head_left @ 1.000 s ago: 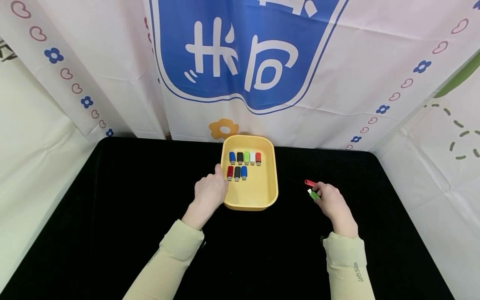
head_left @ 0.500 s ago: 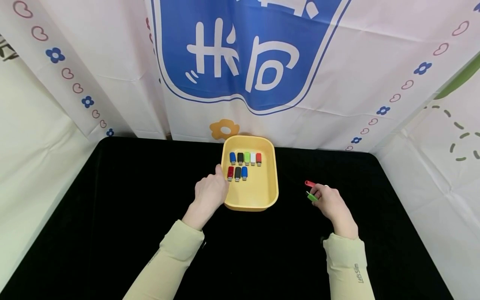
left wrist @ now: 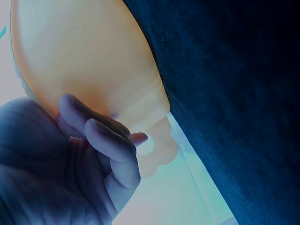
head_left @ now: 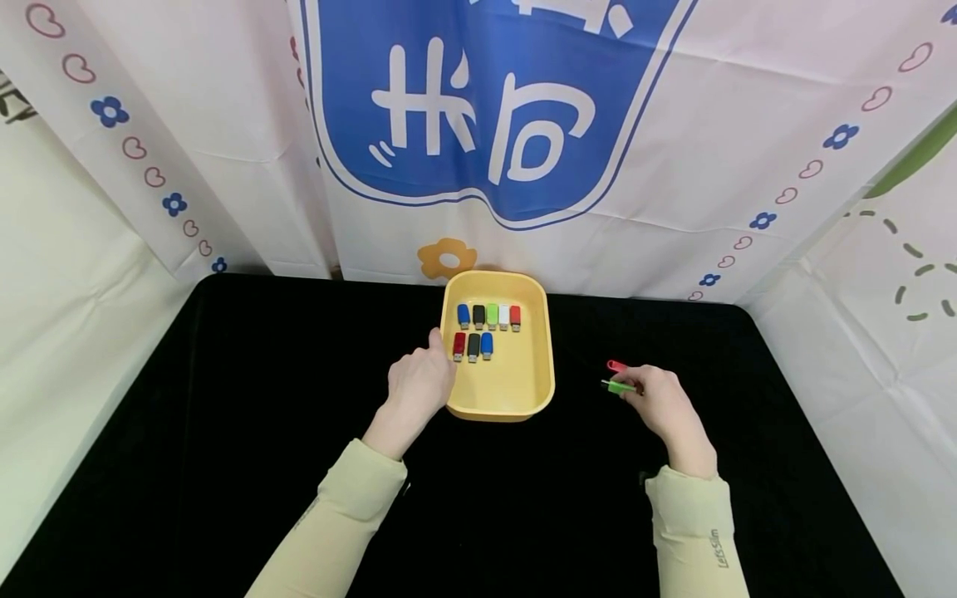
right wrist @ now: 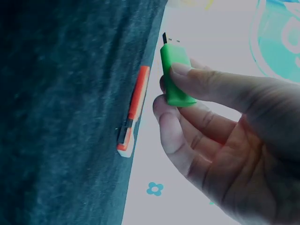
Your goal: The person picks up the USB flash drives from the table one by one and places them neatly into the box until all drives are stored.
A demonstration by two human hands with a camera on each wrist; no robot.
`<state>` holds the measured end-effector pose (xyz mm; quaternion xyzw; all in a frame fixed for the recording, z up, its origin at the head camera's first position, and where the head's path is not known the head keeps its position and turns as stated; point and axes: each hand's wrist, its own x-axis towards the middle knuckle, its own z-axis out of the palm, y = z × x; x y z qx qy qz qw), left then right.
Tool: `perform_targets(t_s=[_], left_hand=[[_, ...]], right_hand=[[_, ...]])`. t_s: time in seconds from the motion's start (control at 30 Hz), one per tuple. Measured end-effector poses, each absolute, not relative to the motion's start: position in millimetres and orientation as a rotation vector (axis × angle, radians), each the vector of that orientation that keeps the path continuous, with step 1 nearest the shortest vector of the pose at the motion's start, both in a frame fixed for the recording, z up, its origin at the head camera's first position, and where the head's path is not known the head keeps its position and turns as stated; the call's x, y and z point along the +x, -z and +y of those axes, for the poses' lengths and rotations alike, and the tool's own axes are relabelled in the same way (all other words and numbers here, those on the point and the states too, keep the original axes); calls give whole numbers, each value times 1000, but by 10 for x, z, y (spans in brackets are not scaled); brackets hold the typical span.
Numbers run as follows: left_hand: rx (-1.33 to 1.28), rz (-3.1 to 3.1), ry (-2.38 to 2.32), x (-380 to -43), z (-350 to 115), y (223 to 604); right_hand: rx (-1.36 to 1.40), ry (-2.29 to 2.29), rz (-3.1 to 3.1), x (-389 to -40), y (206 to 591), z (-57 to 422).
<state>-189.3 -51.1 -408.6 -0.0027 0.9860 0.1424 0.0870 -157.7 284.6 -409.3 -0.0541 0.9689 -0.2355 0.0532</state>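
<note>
My left hand [head_left: 421, 378] grips the left side of a yellow plastic tray [head_left: 516, 390]. In the left wrist view its fingers curl against the tray's outer wall [left wrist: 112, 61]. The right hand [head_left: 664, 407] pinches a green USB stick [right wrist: 178, 89] between thumb and fingers, its metal plug pointing away from the hand. Beside those fingers, a red USB stick [right wrist: 138, 93] with a pale part lies on the black cloth, partly hidden by the hand in the head view. Inside the tray are two rows of USB sticks, including a white one [head_left: 504, 316] and a dark red one [head_left: 459, 345].
Black cloth [head_left: 299, 365] covers the table. A white printed curtain [head_left: 635, 249] hangs right behind the tray at the table's back edge. The tray's lower part shows bare yellow floor below the second row.
In my right hand the green USB stick has turned, its plug swinging from up-left to point left. My left hand, the tray and the red stick have stayed put.
</note>
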Motion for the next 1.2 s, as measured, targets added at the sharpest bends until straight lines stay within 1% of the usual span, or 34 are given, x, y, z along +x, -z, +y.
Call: perform_targets(t_s=[0.27, 0.73, 1.2], left_hand=[[-11, 2928, -423, -1898, -518, 4091], [-18, 2924, -433, -1898, -520, 4094], [-21, 2930, -417, -1901, -521, 4094]], right_hand=[[-147, 772, 2945, -1550, 3985, 2787], [-159, 917, 3165, -1506, 3883, 2590], [-343, 974, 3223, -1518, 3882, 2432]])
